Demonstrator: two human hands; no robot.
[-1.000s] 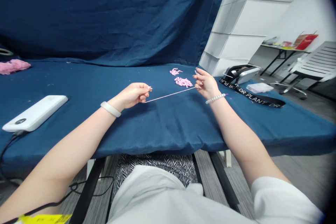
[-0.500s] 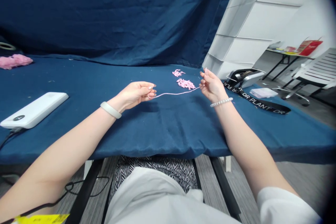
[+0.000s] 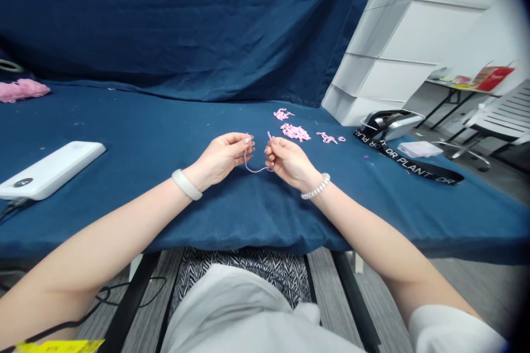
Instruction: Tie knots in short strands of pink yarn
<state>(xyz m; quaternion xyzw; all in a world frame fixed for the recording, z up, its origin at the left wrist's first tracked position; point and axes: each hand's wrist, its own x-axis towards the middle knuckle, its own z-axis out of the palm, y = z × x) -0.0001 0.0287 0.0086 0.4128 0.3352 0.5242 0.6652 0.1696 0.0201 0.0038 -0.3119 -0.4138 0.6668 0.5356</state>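
Note:
A thin pink cord [image 3: 255,171] hangs in a short loop between my two hands, above the blue cloth. My left hand [image 3: 227,158] pinches one part of it between thumb and fingers. The other part is pinched in my right hand [image 3: 289,162], with a short end standing up above the fingertips. Behind my right hand lie a larger pile of pink knotted cord [image 3: 295,132] and a smaller pink bunch [image 3: 283,114]. Another small pink bunch [image 3: 328,137] lies to their right.
A white power bank [image 3: 53,170] with a black cable lies at the left, with a fluffy pink item [image 3: 24,90] behind it. At the right are a black lettered strap [image 3: 414,164], an open case [image 3: 389,122] and a pale flat packet [image 3: 419,149].
My right hand has moved left, close to my left hand, and the cord between them now sags in a loop. The small pink bunch at the right has come into view.

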